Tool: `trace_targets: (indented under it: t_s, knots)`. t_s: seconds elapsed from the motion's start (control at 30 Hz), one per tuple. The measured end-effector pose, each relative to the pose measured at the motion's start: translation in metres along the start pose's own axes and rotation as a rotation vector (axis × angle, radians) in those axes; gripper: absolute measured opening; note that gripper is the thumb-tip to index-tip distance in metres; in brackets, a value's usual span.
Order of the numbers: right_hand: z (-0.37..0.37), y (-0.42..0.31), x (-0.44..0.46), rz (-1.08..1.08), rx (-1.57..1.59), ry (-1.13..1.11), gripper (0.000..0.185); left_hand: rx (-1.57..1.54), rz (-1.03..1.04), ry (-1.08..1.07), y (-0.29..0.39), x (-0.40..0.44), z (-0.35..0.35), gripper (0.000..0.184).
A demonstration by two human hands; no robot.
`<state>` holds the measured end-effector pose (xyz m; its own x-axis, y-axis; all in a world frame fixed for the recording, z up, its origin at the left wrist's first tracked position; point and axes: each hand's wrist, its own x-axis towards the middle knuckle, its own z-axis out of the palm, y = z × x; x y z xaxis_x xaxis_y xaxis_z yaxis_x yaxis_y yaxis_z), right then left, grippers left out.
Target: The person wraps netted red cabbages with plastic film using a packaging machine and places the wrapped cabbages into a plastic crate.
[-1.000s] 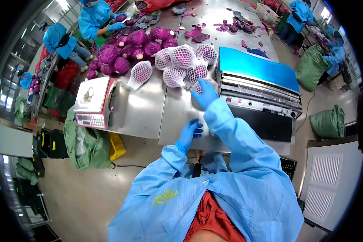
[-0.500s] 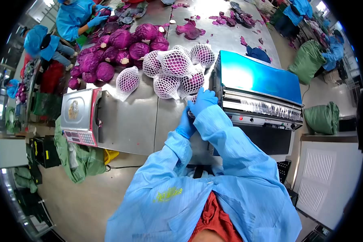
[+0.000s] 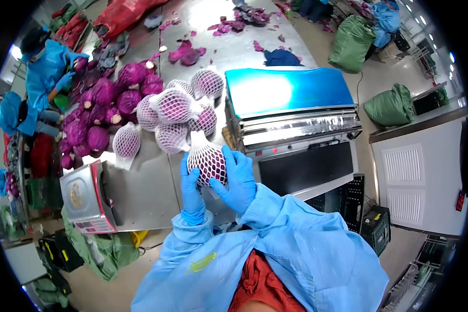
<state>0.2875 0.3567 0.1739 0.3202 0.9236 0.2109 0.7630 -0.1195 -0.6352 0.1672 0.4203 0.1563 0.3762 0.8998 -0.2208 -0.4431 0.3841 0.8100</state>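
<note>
A red cabbage (image 3: pixel 207 162) in a white foam net sits between my two blue-gloved hands, at the front edge of the steel table. My left hand (image 3: pixel 192 190) grips its left side, and my right hand (image 3: pixel 237 178) wraps round its right side. Just beyond lie several netted cabbages (image 3: pixel 174 105) in a heap, and one more netted cabbage (image 3: pixel 126 144) rests apart to the left. Bare red cabbages (image 3: pixel 107 99) are piled farther left. To the right of my hands stands a film wrapping machine (image 3: pixel 291 132) with a blue top and a dark plate.
A scale (image 3: pixel 81 197) with a red side stands on the table's left. Loose purple leaves (image 3: pixel 187 53) lie at the back. Another person (image 3: pixel 47 67) in blue works at the far left. Green sacks (image 3: pixel 352 44) and a dark crate (image 3: pixel 375 229) stand on the right.
My hands have drawn back from beside the heap toward me, and the netted cabbage between them now shows plainly. The camera view has turned to the right.
</note>
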Motion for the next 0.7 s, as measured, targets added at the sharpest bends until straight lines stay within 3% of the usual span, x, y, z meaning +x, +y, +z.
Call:
trace_targets:
  t_s: [0.13,0.27,0.47,0.53,0.7]
  knots:
    - [-0.064,0.021,0.012,-0.043,0.021,0.16,0.083,0.131,0.155,-0.183,-0.012,0.022,0.054,0.059]
    - [-0.129,0.093,0.05,-0.066,0.125,0.271,0.073,0.269,0.152,-0.318,-0.025,0.063,0.141,0.066]
    - [-0.207,0.222,0.134,0.094,0.241,0.101,0.046,0.25,-0.029,-0.349,-0.075,0.139,0.251,0.05]
    - [-0.226,0.247,0.149,0.225,0.581,-0.119,0.042,0.27,-0.159,-0.279,-0.09,0.15,0.272,0.046]
    - [-0.226,0.285,0.162,0.516,0.636,-0.325,0.043,0.637,-0.295,-0.162,-0.113,0.163,0.273,0.056]
